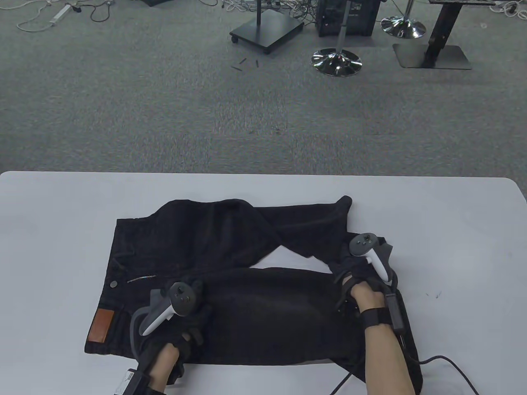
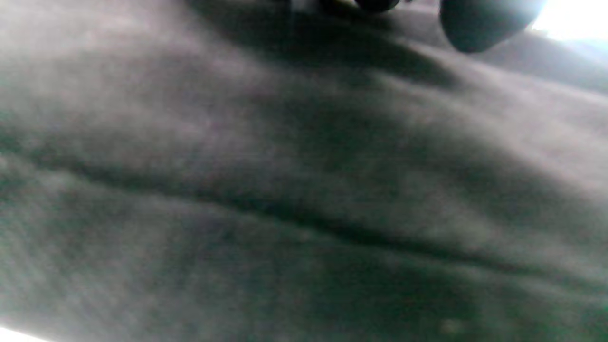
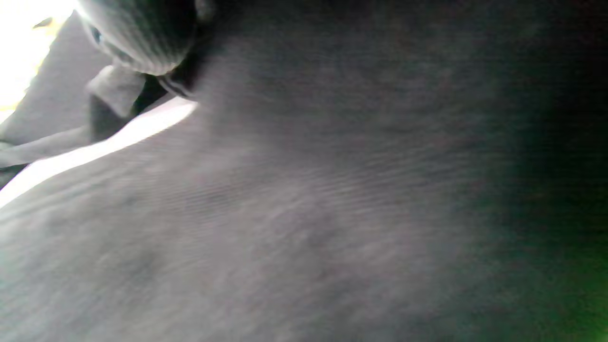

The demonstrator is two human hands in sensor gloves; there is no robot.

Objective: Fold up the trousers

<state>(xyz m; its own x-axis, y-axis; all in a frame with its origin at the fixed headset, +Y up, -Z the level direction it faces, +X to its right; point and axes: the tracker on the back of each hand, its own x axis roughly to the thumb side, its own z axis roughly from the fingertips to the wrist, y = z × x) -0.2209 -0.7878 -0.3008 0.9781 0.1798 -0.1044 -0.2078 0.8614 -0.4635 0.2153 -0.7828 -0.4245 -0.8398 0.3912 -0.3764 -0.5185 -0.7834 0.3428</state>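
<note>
Black trousers (image 1: 267, 312) lie on the white table (image 1: 453, 247), waistband at the left with a brown leather patch (image 1: 102, 326), a button and a zip. Both legs are doubled back toward the waist, and the far one is rumpled. My left hand (image 1: 193, 296) rests on the cloth where the near leg meets the waist. My right hand (image 1: 350, 267) rests on the cloth at the right-hand fold. Dark gloves on dark cloth hide how the fingers lie. Both wrist views are filled with blurred black fabric (image 2: 304, 190) (image 3: 332, 213), with a fingertip (image 2: 475, 23) (image 3: 142, 38) at the top edge.
A black cable (image 1: 453, 364) runs from my right wrist over the table's near right part. The table's far edge runs across the middle of the view. Beyond it are carpet, stand bases (image 1: 336, 61) and a wheeled platform (image 1: 266, 31).
</note>
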